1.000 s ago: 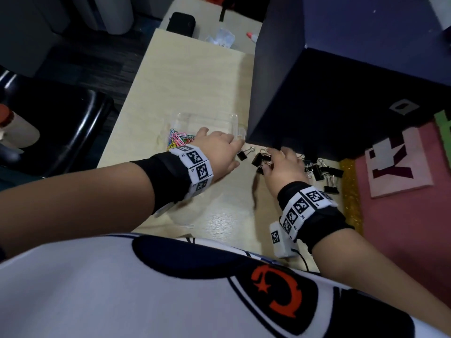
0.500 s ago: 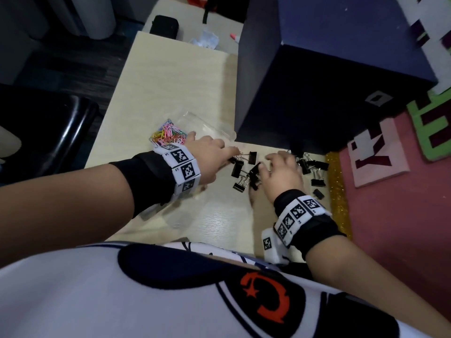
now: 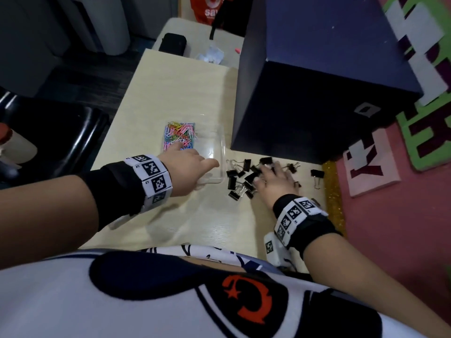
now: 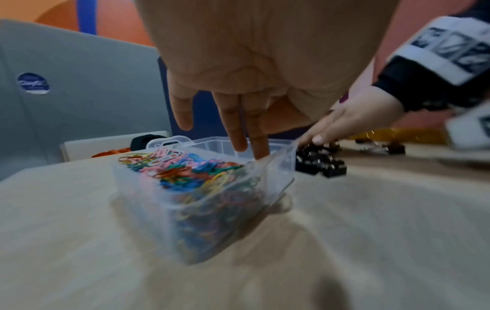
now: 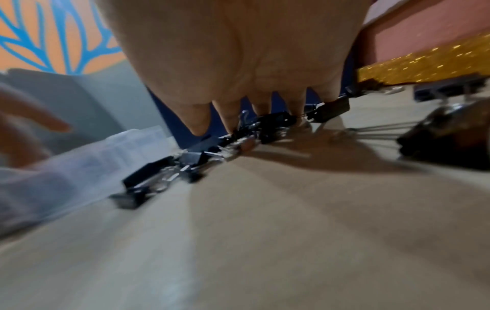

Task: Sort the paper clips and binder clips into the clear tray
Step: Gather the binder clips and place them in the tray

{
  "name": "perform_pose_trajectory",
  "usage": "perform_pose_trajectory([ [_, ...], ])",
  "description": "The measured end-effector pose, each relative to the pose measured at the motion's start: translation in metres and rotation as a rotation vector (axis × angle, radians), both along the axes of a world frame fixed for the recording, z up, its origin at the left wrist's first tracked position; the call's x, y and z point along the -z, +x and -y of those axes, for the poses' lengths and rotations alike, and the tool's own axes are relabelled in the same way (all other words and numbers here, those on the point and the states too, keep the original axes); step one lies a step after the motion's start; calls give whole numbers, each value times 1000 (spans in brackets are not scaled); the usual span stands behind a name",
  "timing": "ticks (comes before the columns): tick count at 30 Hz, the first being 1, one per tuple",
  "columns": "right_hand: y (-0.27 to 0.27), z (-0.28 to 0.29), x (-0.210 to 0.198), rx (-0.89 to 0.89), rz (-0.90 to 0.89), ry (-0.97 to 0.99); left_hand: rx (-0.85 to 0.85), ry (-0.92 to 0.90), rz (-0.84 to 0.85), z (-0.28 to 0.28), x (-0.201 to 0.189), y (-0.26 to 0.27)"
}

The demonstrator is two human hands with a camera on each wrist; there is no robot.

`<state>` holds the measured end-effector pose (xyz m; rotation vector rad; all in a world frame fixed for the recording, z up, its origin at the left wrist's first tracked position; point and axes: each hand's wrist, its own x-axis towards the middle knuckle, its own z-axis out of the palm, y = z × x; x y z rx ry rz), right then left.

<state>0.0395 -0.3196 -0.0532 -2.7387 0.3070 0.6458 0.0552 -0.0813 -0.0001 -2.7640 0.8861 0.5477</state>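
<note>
Binder clips (image 3: 240, 178), black with silver wire handles, lie scattered on the pale wooden table (image 3: 170, 89) just right of the clear tray (image 3: 220, 152); a few more lie farther right, near the gold glitter strip (image 3: 333, 191). The right hand (image 3: 273, 184) rests palm-down on this heap with its fingers spread and nearly straight, fingertips (image 5: 230, 123) touching the clips in the right wrist view, not curled round any of them.

The tray sits near the middle of the table, close to the foot of a big dark blue box (image 3: 317, 93). Its left compartment holds a bright tangle of coloured paper clips (image 3: 179, 135), pink, green, yellow and blue. The right compartment looks bare through the clear plastic, though glare makes that hard to confirm.

The left hand (image 3: 188, 169) reaches over the tray's near end with fingers extended and loosely apart. In the left wrist view two fingertips (image 4: 258, 153) come down on the tray's clear inner wall beside the paper clips, and the tray looks tipped up at that side. Whether the thumb presses the outer wall cannot be told.

At the table's far end lie a black pouch (image 3: 172, 43) and some crumpled clear plastic (image 3: 211, 54). A black chair (image 3: 48, 137) stands to the left.
</note>
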Motion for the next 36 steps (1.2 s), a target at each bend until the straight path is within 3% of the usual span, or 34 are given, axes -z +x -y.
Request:
perform_pose_trajectory([
  [4, -10, -3, -5, 5, 165, 90, -84, -53, 16, 20, 3, 4],
  [6, -8, 13, -14, 65, 196, 27, -66, -12, 17, 28, 7, 6],
  [9, -7, 40, -20, 183, 72, -195, -26, 53, 46, 32, 11, 9],
  [13, -10, 44, -17, 373, -155, -282, 0, 90, 53, 31, 7, 9],
  [15, -11, 40, -15, 355, -215, -321, 11, 124, 52, 32, 3, 8],
  [19, -7, 28, -14, 205, -122, -304, -12, 231, 29, 31, -4, 10],
  [24, 0, 11, -13, 28, -26, -16, -79, 381, -55, 26, -14, 11],
  [26, 5, 14, -14, 44, 5, 22, -130, 351, -38, 23, -13, 10],
  [29, 10, 24, -19, 156, 84, -15, -260, 166, 13, 32, -9, 5],
  [33, 12, 27, -21, 141, -62, -162, -328, 60, 85, 44, 4, -1],
  [36, 15, 19, -16, 133, -48, -148, -331, 54, 88, 39, 8, -1],
])
